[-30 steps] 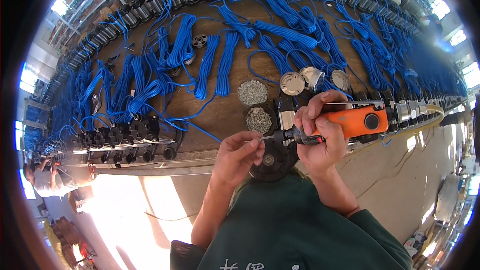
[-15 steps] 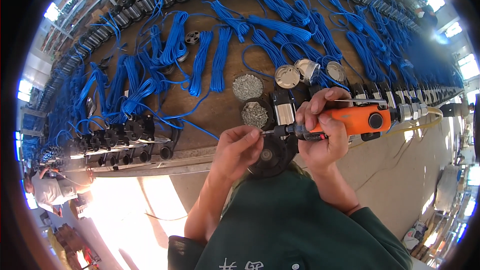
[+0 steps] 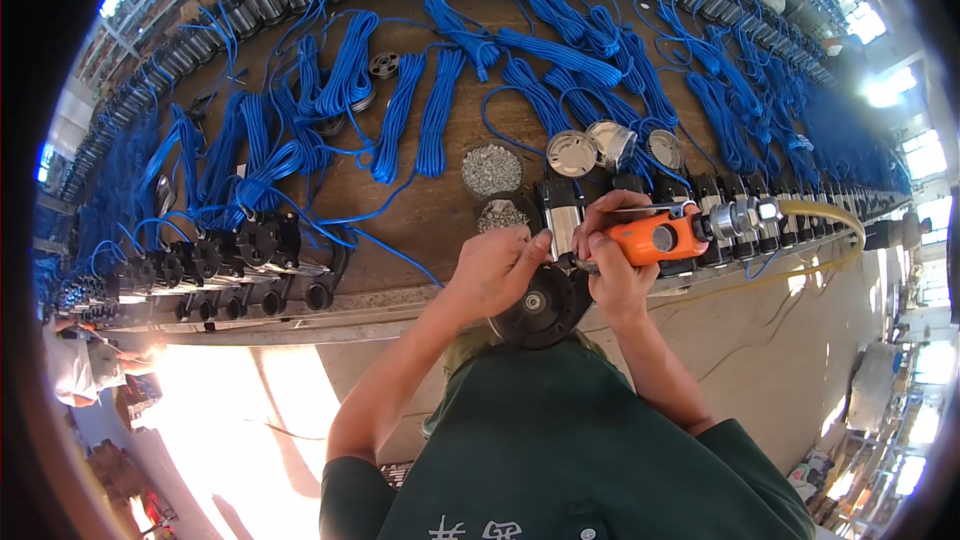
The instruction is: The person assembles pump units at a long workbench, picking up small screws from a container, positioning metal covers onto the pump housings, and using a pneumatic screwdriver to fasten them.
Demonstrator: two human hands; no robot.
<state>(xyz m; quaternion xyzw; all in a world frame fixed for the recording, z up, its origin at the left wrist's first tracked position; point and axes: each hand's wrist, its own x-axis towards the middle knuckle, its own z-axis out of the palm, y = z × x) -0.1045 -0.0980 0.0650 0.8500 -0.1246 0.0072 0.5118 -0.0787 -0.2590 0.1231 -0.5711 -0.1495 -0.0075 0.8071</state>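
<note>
My right hand is wrapped around an orange air screwdriver with a lever on top. The tool lies nearly level, pointing left, its front end hidden by my fingers. My left hand is closed, thumb against fingers, beside the tool's front end; what it pinches, if anything, is hidden. Below and between my hands is a round black part with a metal centre, at the end of a silver-and-black motor on the bench edge. A dish of small metal pieces sits just beyond my left hand.
A second dish of small grey pieces and round metal caps lie farther back on the brown bench. Blue cable bundles cover much of it. Motors line its edges. A yellow hose trails right. Another person is far left.
Earlier my left fingers pinched at the screwdriver's tip; now the left hand is turned knuckles-up and nearer the black part. The screwdriver has shifted slightly left, its front end now behind my fingers.
</note>
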